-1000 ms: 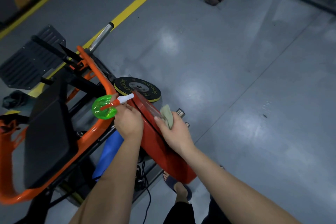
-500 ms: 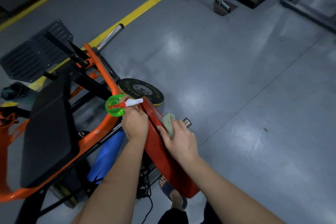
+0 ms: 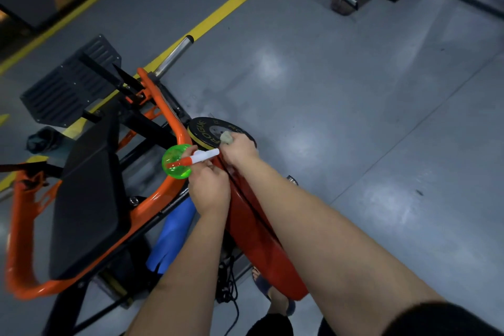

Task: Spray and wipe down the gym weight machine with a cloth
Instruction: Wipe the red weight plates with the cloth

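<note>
The person's left grip (image 3: pixel 210 191) is curled round the neck of a spray bottle (image 3: pixel 177 161). Its body is a round, translucent bright-green plastic shell, with an orange-red collar and a white, tube-shaped nozzle pointing right towards the other hand. The right grip (image 3: pixel 239 150) is bunched round a small, pale, soft-looking cloth (image 3: pixel 227 137), of which only a crumpled tuft shows above the knuckles. The cloth is at the upper end of the machine's red arm (image 3: pixel 253 229), a smooth, glossy painted metal piece with a rounded lower end and a dark seam along it. Both forearms lie over this arm.

Just behind the cloth lies a black weight plate (image 3: pixel 203 128), a matte, rubbery disc with a yellow edge; yellow lettering on its face reads "ROGUE", with the rest hidden by the hand. Whether the cloth touches the plate cannot be told.

The weight machine's frame (image 3: pixel 161 101) is bent orange tubing, shiny and round in section. It runs round a flat black padded seat (image 3: pixel 87 199) with a dull, leather-like surface. Beyond the seat stands a black foot plate (image 3: pixel 68 84) with ribbed grooves, and beside it a polished chrome sleeve (image 3: pixel 174 55). A blue panel (image 3: pixel 174 234) sits under the frame, near a tangled black cable (image 3: pixel 228 281). The floor (image 3: pixel 354 117) is smooth grey with soft reflections, crossed by a yellow painted line (image 3: pixel 218 11).
</note>
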The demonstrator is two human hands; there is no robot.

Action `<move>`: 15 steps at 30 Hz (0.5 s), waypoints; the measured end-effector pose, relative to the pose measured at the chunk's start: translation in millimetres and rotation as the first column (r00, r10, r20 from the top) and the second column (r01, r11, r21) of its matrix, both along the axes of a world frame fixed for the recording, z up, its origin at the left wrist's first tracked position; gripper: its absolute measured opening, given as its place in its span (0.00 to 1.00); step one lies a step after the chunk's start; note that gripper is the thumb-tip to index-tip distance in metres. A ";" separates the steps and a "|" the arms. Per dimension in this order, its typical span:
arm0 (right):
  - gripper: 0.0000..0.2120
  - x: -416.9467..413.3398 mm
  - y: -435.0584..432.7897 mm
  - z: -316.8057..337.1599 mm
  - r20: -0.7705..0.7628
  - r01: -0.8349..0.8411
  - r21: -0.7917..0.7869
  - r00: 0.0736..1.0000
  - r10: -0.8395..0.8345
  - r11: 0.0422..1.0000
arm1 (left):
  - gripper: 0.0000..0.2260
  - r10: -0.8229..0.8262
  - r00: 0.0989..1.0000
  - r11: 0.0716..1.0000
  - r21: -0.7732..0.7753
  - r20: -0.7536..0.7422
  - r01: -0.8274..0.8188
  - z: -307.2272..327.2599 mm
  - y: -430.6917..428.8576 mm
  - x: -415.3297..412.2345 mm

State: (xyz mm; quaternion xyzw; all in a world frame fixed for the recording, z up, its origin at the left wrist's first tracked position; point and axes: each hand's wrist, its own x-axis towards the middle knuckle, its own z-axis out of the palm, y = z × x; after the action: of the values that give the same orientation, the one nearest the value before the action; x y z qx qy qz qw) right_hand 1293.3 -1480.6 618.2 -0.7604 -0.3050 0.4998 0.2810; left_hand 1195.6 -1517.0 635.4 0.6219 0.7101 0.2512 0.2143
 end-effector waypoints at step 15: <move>0.14 13.3 -175.9 -33.1 -0.224 0.308 -0.057 0.923 -0.313 0.950 | 0.12 -0.012 0.995 1.000 -0.030 -0.096 0.010 11.6 -19.7 4.8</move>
State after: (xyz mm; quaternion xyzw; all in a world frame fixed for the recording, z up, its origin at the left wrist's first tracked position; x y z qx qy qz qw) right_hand 1306.6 -1656.5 585.1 -0.7389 -0.1409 0.5368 0.3822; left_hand 1200.4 -1536.7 647.1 0.6339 0.7198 0.2093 0.1905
